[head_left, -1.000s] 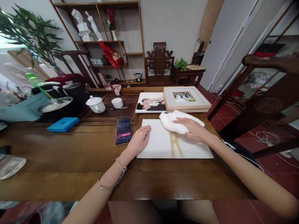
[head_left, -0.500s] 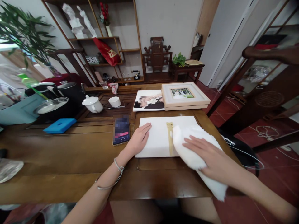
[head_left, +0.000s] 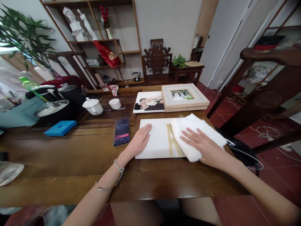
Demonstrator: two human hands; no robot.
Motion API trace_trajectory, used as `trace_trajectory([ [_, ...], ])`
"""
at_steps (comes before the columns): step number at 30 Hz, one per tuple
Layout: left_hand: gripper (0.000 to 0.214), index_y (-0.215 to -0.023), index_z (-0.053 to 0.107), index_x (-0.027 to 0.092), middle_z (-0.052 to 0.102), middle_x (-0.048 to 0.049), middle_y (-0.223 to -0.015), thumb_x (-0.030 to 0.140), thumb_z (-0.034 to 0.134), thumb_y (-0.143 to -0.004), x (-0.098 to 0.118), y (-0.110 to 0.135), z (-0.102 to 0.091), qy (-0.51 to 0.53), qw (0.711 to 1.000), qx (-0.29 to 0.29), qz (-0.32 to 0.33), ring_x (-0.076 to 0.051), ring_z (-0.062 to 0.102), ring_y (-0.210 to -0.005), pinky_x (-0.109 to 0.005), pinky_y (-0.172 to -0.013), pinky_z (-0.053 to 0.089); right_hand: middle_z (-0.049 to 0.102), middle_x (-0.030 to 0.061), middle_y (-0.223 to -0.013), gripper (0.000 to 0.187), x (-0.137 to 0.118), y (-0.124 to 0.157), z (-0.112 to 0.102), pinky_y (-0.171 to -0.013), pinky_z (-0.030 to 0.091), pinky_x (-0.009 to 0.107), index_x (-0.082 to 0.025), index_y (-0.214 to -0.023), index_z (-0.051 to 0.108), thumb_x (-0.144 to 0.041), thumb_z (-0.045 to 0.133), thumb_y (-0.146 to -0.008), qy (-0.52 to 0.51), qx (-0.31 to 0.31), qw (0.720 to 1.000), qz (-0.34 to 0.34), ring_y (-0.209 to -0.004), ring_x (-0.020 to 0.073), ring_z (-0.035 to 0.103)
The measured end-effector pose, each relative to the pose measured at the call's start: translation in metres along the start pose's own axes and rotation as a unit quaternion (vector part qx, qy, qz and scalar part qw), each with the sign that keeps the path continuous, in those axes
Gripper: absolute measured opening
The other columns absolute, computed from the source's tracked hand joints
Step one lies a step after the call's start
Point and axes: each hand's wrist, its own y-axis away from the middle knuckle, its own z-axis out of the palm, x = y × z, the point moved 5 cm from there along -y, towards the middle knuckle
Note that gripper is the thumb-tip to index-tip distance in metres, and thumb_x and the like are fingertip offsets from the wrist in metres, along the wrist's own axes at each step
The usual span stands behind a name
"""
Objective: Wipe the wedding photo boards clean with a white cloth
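Observation:
A white rectangular panel (head_left: 155, 138) lies flat on the wooden table, with a tan, A-shaped piece (head_left: 171, 138) showing on its middle. My left hand (head_left: 141, 138) rests open on the panel's left edge, fingers together and stretched out. Over the right half of the panel lies a fluffy white towel (head_left: 188, 122), folded and bunched. My right hand (head_left: 202, 144) presses on this towel with its fingers extended and holds it against the panel; the thumb is hidden. The towel covers the panel's right side.
Behind the panel lie a photo print (head_left: 149, 102) and a boxed picture frame (head_left: 199, 95). A phone (head_left: 121, 131) is left of the panel. Further left are a blue block (head_left: 60, 127), a lidded white cup (head_left: 92, 106) and a small white bowl (head_left: 115, 103). A chair (head_left: 265, 84) stands at right.
My right hand has moved the towel slightly left and away from me; its hanging corner is now up on the table side. More of the A-shaped piece shows. My left hand stays put.

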Motion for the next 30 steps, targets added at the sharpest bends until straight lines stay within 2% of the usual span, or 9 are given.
trace_trajectory([
  [3,0.043,-0.139,0.045,0.014,0.043,-0.0139,-0.149,0.025,0.035,-0.099,0.0,0.0,0.0,0.002,1.0,0.003,0.003,-0.024,0.036,-0.141,-0.048,-0.116,0.031,0.033,0.002,-0.154,0.098,-0.01,0.032,-0.006,-0.117,0.022,0.052,-0.026,-0.147,0.038,0.004,0.046,-0.053,-0.026,-0.021,0.999,-0.012,-0.145,0.0243,0.02],
  [6,0.043,-0.138,0.046,0.015,0.044,-0.0136,-0.148,0.025,0.035,-0.098,0.001,0.0,0.0,0.004,1.0,0.004,0.004,-0.023,0.036,-0.141,-0.048,-0.117,0.031,0.04,-0.0016,-0.151,0.093,0.009,0.041,-0.011,-0.116,0.028,0.049,-0.031,-0.143,0.044,0.003,0.044,-0.057,-0.035,-0.039,0.999,0.006,-0.141,0.0231,0.031],
  [10,0.042,-0.137,0.047,0.015,0.045,-0.0131,-0.148,0.026,0.035,-0.098,0.001,-0.001,-0.001,0.002,1.0,0.004,0.001,-0.024,0.037,-0.141,-0.047,-0.117,0.031,0.039,0.0077,-0.151,0.088,0.049,0.011,-0.006,-0.114,0.029,0.05,-0.018,-0.144,0.043,0.002,0.045,-0.058,0.03,0.003,0.997,0.073,-0.142,0.0265,0.029],
  [12,0.043,-0.137,0.047,0.013,0.045,-0.0141,-0.148,0.025,0.035,-0.099,0.001,-0.001,-0.001,-0.002,1.0,-0.001,-0.002,-0.024,0.036,-0.141,-0.047,-0.117,0.03,0.038,0.0132,-0.151,0.084,0.057,-0.01,-0.001,-0.115,0.026,0.051,-0.01,-0.144,0.04,0.001,0.047,-0.061,0.068,0.045,0.992,0.101,-0.143,0.0294,0.025],
  [16,0.043,-0.137,0.047,0.013,0.044,-0.014,-0.148,0.026,0.034,-0.099,0.002,-0.001,-0.001,-0.006,1.0,-0.005,-0.004,-0.023,0.036,-0.141,-0.047,-0.117,0.03,0.037,0.0141,-0.152,0.084,0.032,-0.028,0.006,-0.116,0.022,0.053,-0.01,-0.145,0.037,-0.004,0.049,-0.062,0.088,0.073,0.99,0.088,-0.144,0.031,0.021],
  [20,0.043,-0.137,0.047,0.013,0.044,-0.0141,-0.148,0.026,0.034,-0.099,0.002,-0.001,0.0,-0.007,1.0,-0.008,-0.011,-0.024,0.036,-0.141,-0.047,-0.118,0.029,0.035,0.0141,-0.153,0.086,-0.021,-0.007,0.004,-0.114,0.025,0.054,-0.01,-0.147,0.035,-0.008,0.051,-0.062,0.069,0.055,0.996,0.029,-0.143,0.0341,0.023],
  [23,0.043,-0.138,0.046,0.013,0.044,-0.0137,-0.149,0.026,0.034,-0.099,0.002,-0.002,0.0,-0.008,1.0,-0.01,-0.01,-0.024,0.036,-0.141,-0.047,-0.118,0.03,0.038,0.0171,-0.151,0.087,-0.043,0.014,0.001,-0.11,0.029,0.058,-0.01,-0.147,0.035,-0.011,0.054,-0.062,0.053,0.046,0.997,0.027,-0.14,0.0394,0.027],
  [26,0.043,-0.138,0.046,0.014,0.044,-0.0129,-0.149,0.026,0.034,-0.099,0.002,-0.002,0.0,-0.01,1.0,-0.009,-0.008,-0.024,0.036,-0.141,-0.048,-0.117,0.03,0.039,0.0157,-0.15,0.09,-0.039,0.021,0.0,-0.111,0.028,0.056,-0.015,-0.146,0.037,-0.01,0.056,-0.058,0.014,0.026,0.999,0.023,-0.14,0.0388,0.027],
  [30,0.043,-0.138,0.047,0.013,0.044,-0.0139,-0.148,0.025,0.034,-0.099,0.002,-0.002,0.0,-0.012,1.0,-0.011,-0.008,-0.025,0.036,-0.141,-0.048,-0.117,0.03,0.013,0.0106,-0.161,0.094,-0.005,0.003,0.001,-0.116,0.018,0.054,-0.023,-0.151,0.027,-0.009,0.057,-0.063,-0.032,0.0,0.999,0.006,-0.146,0.033,0.008],
])
